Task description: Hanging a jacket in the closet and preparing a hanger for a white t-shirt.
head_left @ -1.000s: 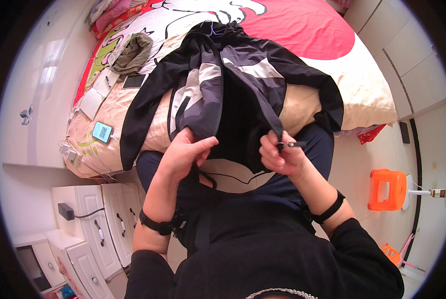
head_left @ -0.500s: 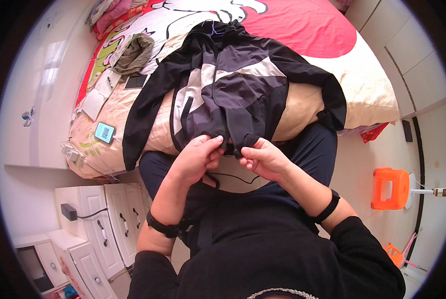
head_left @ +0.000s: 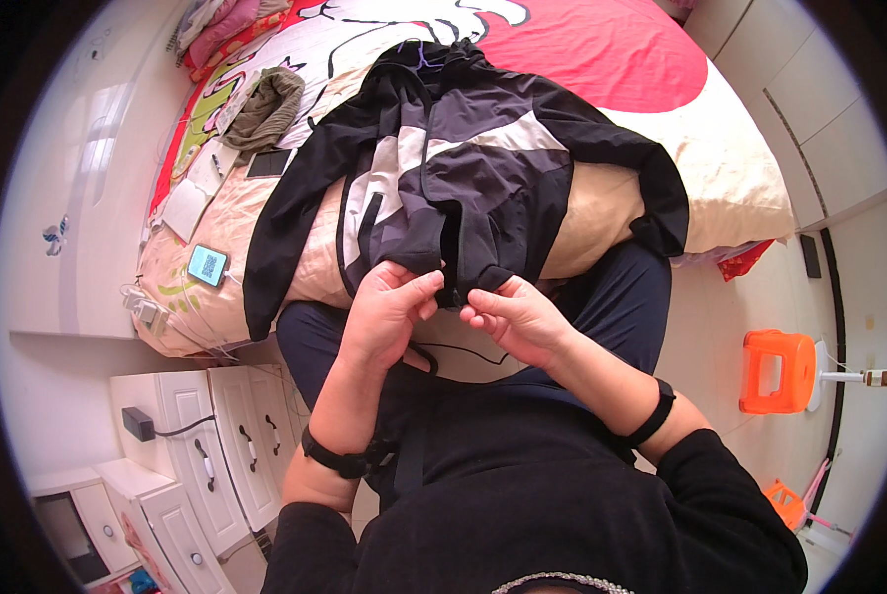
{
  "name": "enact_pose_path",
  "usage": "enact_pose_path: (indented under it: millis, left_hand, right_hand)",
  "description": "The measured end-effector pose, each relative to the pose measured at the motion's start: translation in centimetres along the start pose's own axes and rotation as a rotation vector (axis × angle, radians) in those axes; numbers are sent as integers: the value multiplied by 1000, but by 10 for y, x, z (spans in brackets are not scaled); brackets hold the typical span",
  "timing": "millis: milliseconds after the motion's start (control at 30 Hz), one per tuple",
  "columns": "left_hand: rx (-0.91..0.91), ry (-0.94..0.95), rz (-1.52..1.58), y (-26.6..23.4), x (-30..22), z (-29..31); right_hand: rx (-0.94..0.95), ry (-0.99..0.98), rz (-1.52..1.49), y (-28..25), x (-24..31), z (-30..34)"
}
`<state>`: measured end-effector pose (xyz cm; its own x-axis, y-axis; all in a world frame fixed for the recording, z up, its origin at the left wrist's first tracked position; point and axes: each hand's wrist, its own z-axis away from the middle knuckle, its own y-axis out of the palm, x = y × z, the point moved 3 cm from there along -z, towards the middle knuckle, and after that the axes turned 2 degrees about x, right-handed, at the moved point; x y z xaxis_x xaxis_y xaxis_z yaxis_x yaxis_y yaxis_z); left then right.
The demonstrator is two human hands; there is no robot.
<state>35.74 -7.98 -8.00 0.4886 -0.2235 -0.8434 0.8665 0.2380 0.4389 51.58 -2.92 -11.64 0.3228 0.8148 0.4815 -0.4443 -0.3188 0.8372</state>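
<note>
I see one black and grey jacket [head_left: 493,148] with pale panels, lying front up on the near part of one bed [head_left: 735,183], sleeves out to left and right, its hem reaching over the near edge between two dark-trousered legs [head_left: 617,302]. Its two front edges stand slightly apart at the bottom. I have two hands on it: the left hand [head_left: 389,309] pinches the left hem corner between thumb and fingers, and the right hand [head_left: 520,317] pinches the right one, close by. Both hide part of the hem from me.

On the bed to the left I count one lit phone [head_left: 208,265], one dark-screened device [head_left: 269,163] close to the sleeve, one open notebook [head_left: 192,198], one pen [head_left: 216,162] on it, and one bunched olive cloth [head_left: 265,111] farther off. One orange stool [head_left: 776,372] stands right, on the floor; white cabinets [head_left: 198,460] stand near left.
</note>
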Motion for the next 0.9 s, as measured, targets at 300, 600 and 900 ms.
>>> enact_pose_path:
  millis: [300, 600, 900]
  left_hand:
    - [-51, 42, 98, 2, 11, 4]
    - [-56, 61, 96, 2, 14, 2]
    - [-52, 48, 33, -4, 17, 2]
  right_hand:
    - [53, -36, -99, 3, -1, -4]
    - [89, -58, -111, 10, 2, -5]
    - [100, -70, -142, 4, -2, -7]
